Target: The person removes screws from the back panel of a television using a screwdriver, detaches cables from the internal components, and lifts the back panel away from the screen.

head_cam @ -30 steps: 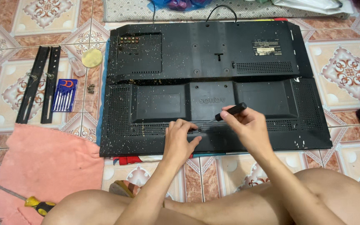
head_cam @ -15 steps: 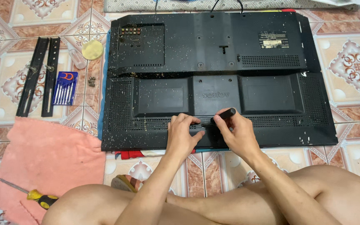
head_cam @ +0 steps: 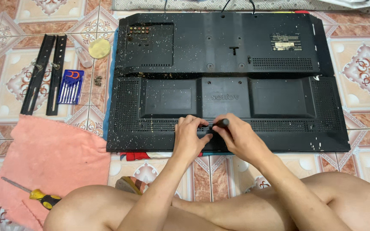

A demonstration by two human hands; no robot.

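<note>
Television [head_cam: 236,55] face down on tiled floor [head_cam: 360,64], black back panel up, long axis left to right; both hands at lower middle edge, close together. Right hand [head_cam: 240,139] curled round black-handled screwdriver [head_cam: 220,123], tip pointing left and down into panel, just beside left fingers. Left hand [head_cam: 190,136] pressed flat, fingertips steadying the tip. Blue case [head_cam: 71,87] holding small screwdrivers, well left; loose screws [head_cam: 98,80] beside it; yellow-handled screwdriver [head_cam: 33,193] on pink towel [head_cam: 52,154].
</note>
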